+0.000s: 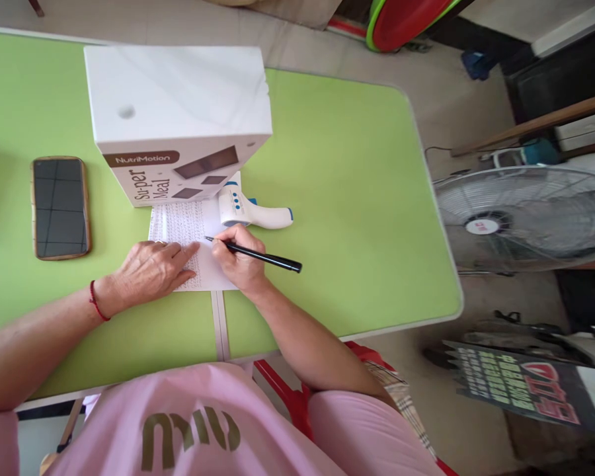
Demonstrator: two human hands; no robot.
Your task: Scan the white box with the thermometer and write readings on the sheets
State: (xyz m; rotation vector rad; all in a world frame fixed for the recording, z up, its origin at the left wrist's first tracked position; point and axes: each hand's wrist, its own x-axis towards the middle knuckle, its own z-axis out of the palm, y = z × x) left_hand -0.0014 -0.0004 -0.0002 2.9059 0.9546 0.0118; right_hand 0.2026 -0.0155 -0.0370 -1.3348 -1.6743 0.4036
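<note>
My right hand (242, 261) grips a black pen (270, 256), its tip at the sheet of paper (213, 268). Dense handwriting fills the left part of that sheet, while the strip under the pen is blank. My left hand (156, 268) lies flat on the written part with its fingers stretched out. Just beyond my right hand, a white and blue infrared thermometer (235, 206) rests by the sheet's upper right. A tall white NutriMotion box (178, 99) stands behind the paper and hides its far edge.
A smartphone (60, 208) in a brown case lies on the green table (357, 198) to the left. Off the table's right side stands a fan (525, 218). A printed sign (515, 383) is at the lower right. Red and green basins (401, 23) are beyond the table.
</note>
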